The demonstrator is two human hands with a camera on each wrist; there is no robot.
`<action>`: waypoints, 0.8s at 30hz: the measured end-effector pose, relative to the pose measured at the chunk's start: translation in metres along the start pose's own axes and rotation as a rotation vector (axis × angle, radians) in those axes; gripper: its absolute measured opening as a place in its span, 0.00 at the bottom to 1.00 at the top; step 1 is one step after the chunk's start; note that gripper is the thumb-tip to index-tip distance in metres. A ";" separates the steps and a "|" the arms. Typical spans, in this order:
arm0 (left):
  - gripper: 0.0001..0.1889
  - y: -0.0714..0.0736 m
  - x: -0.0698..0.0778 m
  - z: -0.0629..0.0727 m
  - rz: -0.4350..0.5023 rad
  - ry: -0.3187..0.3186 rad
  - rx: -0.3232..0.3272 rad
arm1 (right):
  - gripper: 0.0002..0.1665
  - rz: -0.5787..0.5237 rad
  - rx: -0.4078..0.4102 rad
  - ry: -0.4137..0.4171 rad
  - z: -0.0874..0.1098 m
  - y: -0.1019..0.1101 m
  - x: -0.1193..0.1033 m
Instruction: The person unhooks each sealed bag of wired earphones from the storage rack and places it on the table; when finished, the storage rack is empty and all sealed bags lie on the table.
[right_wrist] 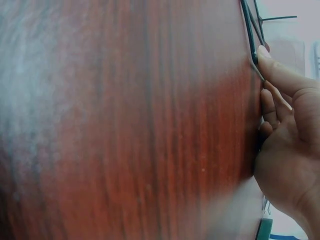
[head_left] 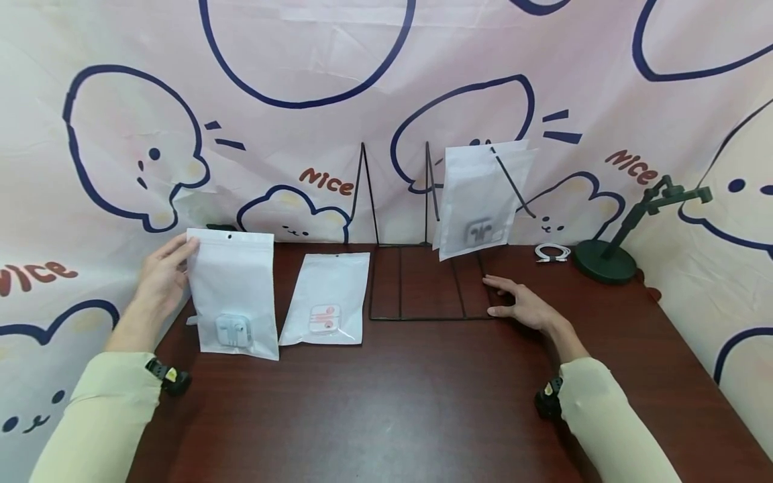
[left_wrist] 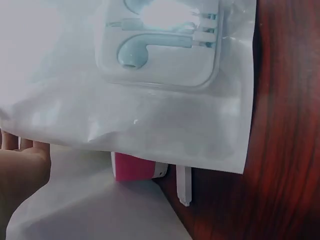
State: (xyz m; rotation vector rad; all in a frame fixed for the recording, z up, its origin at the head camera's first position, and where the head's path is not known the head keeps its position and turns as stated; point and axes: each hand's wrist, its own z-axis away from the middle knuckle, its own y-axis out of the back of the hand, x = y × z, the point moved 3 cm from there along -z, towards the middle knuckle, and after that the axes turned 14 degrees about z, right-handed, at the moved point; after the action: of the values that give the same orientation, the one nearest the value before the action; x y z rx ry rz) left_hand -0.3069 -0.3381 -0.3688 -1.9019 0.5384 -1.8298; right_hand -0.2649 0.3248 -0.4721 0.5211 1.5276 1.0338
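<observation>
My left hand (head_left: 160, 278) holds a white pouch (head_left: 232, 285) by its upper left edge, fingers partly behind it. The pouch stands upright with a boxed set of earphones (left_wrist: 160, 65) showing through its lower front. At the right, my right hand (head_left: 527, 305) grips the front right corner of a black wire rack (head_left: 431, 319), thumb (right_wrist: 275, 67) against the wire. A second white pouch (head_left: 474, 194) hangs tilted on the rack's right prong. Between the left hand's pouch and the rack, a third pouch (head_left: 329, 288) with pink-toned earphones lies on the table.
A green stand (head_left: 606, 261) with a jointed arm is at the back right, beside a coiled white cable (head_left: 552, 253). Behind the left pouch, a pink-and-white item (left_wrist: 134, 167) and a white stick-like piece (left_wrist: 184, 186) show partly. A printed cloth (head_left: 302, 60) hangs behind the brown table (head_left: 362, 402).
</observation>
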 end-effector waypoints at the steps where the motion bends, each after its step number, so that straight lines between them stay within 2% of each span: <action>1: 0.12 0.000 -0.002 -0.004 -0.015 0.010 0.007 | 0.43 0.000 -0.002 0.000 0.000 -0.001 0.000; 8: 0.31 -0.007 -0.017 -0.022 -0.199 0.062 0.046 | 0.42 0.009 0.007 0.004 -0.001 -0.001 0.002; 11: 0.35 -0.010 -0.022 -0.029 -0.304 0.095 0.081 | 0.42 0.013 0.012 0.011 -0.002 -0.001 0.002; 17: 0.40 -0.006 -0.033 -0.040 -0.454 0.160 0.110 | 0.42 0.010 0.014 0.013 -0.003 -0.002 0.002; 24: 0.38 -0.009 -0.046 -0.043 -0.560 0.148 0.045 | 0.42 0.005 0.014 0.008 -0.002 -0.001 0.003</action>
State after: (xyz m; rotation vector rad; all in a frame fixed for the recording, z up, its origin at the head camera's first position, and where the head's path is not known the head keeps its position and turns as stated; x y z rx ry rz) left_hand -0.3518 -0.3069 -0.4006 -2.0336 -0.0056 -2.3123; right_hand -0.2671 0.3258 -0.4745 0.5309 1.5425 1.0312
